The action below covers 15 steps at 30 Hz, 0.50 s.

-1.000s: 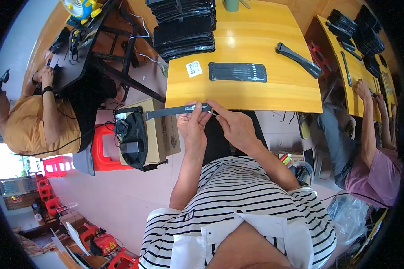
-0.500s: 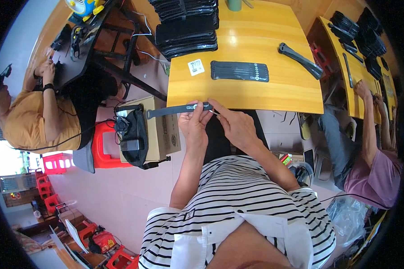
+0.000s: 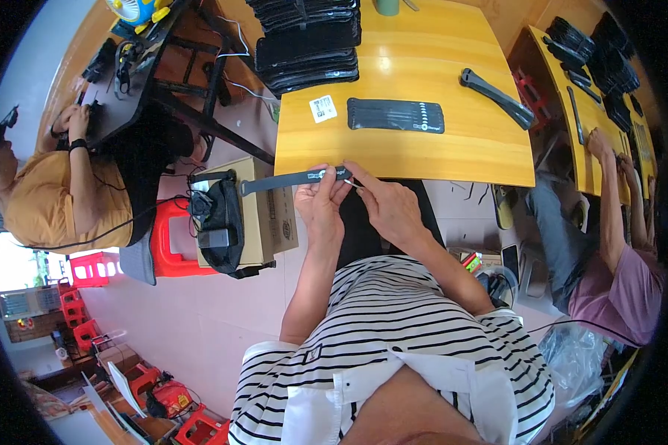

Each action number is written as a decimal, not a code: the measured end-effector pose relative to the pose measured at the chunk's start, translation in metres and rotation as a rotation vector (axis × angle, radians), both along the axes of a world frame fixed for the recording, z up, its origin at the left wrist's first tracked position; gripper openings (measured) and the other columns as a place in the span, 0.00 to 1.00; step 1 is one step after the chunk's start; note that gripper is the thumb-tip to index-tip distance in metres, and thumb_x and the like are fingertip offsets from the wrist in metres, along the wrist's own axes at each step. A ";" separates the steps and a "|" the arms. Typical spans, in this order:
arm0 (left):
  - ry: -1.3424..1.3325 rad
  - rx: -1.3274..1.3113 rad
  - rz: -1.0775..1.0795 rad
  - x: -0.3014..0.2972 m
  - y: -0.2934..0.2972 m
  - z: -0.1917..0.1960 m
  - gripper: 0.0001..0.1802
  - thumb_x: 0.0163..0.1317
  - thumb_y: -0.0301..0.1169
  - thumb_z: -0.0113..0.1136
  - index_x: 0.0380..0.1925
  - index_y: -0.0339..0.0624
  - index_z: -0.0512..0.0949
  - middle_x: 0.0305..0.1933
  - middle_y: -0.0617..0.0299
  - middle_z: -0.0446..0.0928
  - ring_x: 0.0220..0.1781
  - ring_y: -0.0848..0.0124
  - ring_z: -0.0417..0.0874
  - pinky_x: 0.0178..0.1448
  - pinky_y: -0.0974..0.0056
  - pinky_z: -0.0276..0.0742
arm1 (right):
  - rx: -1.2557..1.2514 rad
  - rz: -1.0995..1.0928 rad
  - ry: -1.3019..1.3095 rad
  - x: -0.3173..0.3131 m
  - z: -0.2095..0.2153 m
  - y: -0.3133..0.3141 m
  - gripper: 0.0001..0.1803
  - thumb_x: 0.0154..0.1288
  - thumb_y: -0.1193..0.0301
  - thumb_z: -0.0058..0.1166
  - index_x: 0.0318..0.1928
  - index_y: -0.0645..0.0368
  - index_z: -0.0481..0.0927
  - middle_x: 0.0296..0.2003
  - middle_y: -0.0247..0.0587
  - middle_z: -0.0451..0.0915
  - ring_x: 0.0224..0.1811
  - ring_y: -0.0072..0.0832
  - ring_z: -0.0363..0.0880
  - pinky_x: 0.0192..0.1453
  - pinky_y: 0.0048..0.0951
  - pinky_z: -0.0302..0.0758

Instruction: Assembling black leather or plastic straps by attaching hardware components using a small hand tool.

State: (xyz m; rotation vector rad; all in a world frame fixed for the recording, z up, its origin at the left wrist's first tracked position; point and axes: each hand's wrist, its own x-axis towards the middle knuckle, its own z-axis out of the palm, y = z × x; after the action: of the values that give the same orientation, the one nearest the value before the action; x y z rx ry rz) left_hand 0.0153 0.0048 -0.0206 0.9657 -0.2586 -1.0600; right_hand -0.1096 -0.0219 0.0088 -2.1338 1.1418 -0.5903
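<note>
Just off the table's front edge, a black strap (image 3: 278, 181) with pale print stretches out to the left, its far-left end carrying a loop. My left hand (image 3: 319, 211) pinches it near its right end, thumb on top. My right hand (image 3: 395, 213) is closed around a thin, pale, stick-like tool (image 3: 354, 183) whose tip meets the strap's right end; its index finger also touches that end. What the tool is exactly cannot be made out. Beyond the hands, a row of matching black straps (image 3: 386, 116) lies flat on the yellow table (image 3: 416, 159).
Tall stacks of black straps (image 3: 308, 53) stand at the table's back left, near a white label (image 3: 323, 109). A strap bundle (image 3: 497, 99) lies to the right. A cardboard box (image 3: 258, 222) bearing a black bag is at the left. Co-workers sit on both sides.
The printed part of the strap shows a little more beside my left thumb. Both hands stay almost in place, with the tool's tip shifted slightly.
</note>
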 end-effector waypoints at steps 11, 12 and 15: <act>-0.016 0.007 0.019 -0.003 0.000 0.001 0.09 0.56 0.20 0.56 0.37 0.39 0.71 0.36 0.58 0.77 0.34 0.71 0.81 0.37 0.70 0.81 | -0.030 -0.022 -0.039 0.000 -0.008 0.000 0.20 0.61 0.71 0.45 0.55 0.53 0.69 0.29 0.50 0.79 0.25 0.43 0.78 0.27 0.41 0.74; -0.016 0.012 0.019 -0.003 0.000 0.001 0.10 0.55 0.19 0.57 0.37 0.39 0.71 0.35 0.59 0.77 0.34 0.71 0.81 0.36 0.70 0.81 | -0.031 -0.021 -0.039 0.001 -0.008 0.001 0.20 0.61 0.71 0.45 0.55 0.53 0.69 0.29 0.50 0.79 0.25 0.43 0.78 0.27 0.41 0.74; -0.012 0.016 0.018 -0.001 0.000 -0.002 0.11 0.54 0.18 0.57 0.36 0.39 0.71 0.34 0.60 0.77 0.34 0.72 0.81 0.36 0.70 0.81 | 0.014 -0.043 -0.048 0.001 -0.008 0.000 0.23 0.59 0.71 0.48 0.57 0.45 0.68 0.26 0.49 0.79 0.26 0.44 0.77 0.29 0.40 0.72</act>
State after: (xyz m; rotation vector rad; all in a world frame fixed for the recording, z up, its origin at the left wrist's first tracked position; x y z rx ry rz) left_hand 0.0138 0.0047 -0.0224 0.9872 -0.2519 -1.0417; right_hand -0.1082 -0.0218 0.0004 -2.0763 1.1645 -0.6480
